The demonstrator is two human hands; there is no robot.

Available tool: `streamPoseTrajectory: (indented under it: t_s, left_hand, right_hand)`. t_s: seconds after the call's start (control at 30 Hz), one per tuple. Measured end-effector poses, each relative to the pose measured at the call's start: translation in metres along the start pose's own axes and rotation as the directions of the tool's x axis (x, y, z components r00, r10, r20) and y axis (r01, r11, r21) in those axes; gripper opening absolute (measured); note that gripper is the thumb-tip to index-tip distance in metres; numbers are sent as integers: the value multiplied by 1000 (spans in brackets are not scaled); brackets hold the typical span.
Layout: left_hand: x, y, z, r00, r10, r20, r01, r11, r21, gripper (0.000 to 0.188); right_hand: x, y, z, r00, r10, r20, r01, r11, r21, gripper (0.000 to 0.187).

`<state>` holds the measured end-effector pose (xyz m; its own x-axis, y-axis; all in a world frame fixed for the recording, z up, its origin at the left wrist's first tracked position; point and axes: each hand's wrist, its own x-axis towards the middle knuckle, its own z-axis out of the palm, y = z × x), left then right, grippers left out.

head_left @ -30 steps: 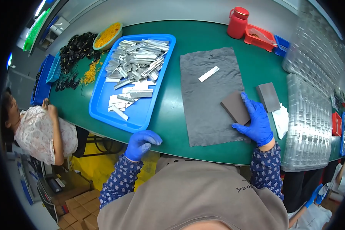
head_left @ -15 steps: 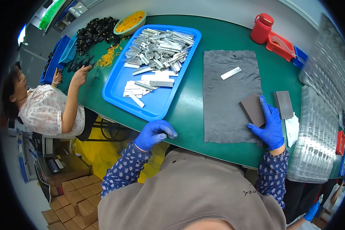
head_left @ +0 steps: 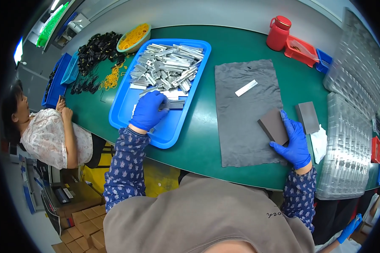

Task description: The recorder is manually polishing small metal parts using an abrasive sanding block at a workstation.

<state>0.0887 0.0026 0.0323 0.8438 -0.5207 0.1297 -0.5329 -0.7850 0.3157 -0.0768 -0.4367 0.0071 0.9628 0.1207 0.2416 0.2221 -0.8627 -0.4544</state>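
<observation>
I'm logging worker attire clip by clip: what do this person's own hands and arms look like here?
The left hand and right hand wear matching blue, close-fitting gloves. Dark blue sleeves with a scattered pale print cover the forearms. A narrow uncovered gap shows between glove and sleeve on each side. No cables are visible on either arm.

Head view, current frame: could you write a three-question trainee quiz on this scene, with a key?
1. Multiple choice: what is the right hand gripping?
a) a red flask
b) a dark rectangular block
c) a crumpled white cloth

2. True or false: the red flask stands inside the blue tray.

3. Short answer: over which container is the left hand?

Key:
1. b.
2. False; the red flask stands on the green table.
3. The blue tray holding silver metal pieces.
</observation>
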Motion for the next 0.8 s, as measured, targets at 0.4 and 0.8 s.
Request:
streamPoseTrajectory:
  t_s: [0.4, 0.8]
  left_hand:
    - [-11, 26, -19, 907, -216, -362, 69, 923, -377, 21]
    - [21, 158, 39, 957, 214, -197, -273, 898, -346, 18]
  right_hand:
    - [1, -5, 1, 999, 55, -1, -55, 999, -1, 92]
    - [-6, 4, 0, 979, 142, -147, -117, 978, 170, 84]
